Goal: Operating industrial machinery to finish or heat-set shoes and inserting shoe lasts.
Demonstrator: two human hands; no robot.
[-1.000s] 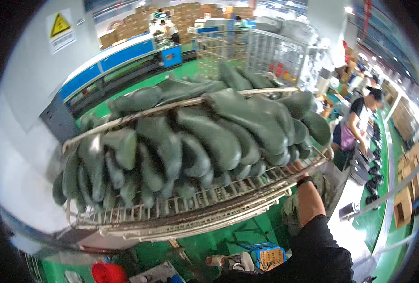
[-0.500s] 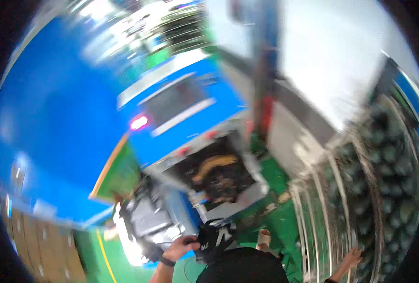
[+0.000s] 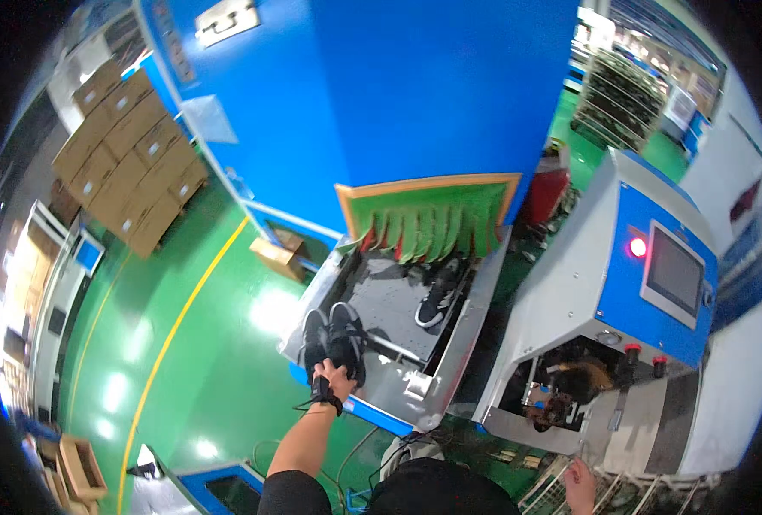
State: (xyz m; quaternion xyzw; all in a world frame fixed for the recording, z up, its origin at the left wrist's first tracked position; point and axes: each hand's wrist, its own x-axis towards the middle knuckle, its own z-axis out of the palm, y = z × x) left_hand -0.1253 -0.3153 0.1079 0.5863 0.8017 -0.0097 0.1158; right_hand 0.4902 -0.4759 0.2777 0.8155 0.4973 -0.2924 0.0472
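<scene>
Two black shoes (image 3: 333,336) are clasped by the left hand (image 3: 333,378) on the conveyor tray (image 3: 398,300); the right hand (image 3: 580,482) grips a wire rack (image 3: 561,493).

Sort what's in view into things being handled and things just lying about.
In hand: left hand gripping a pair of black shoes on the conveyor tray; right hand on a wire rack.
Lying about: cardboard boxes, small box, another black shoe.

your right hand (image 3: 580,486) at five o'clock is cut off by the frame edge — its grip hidden; shoe (image 3: 439,296) half under green flaps (image 3: 428,225).
</scene>
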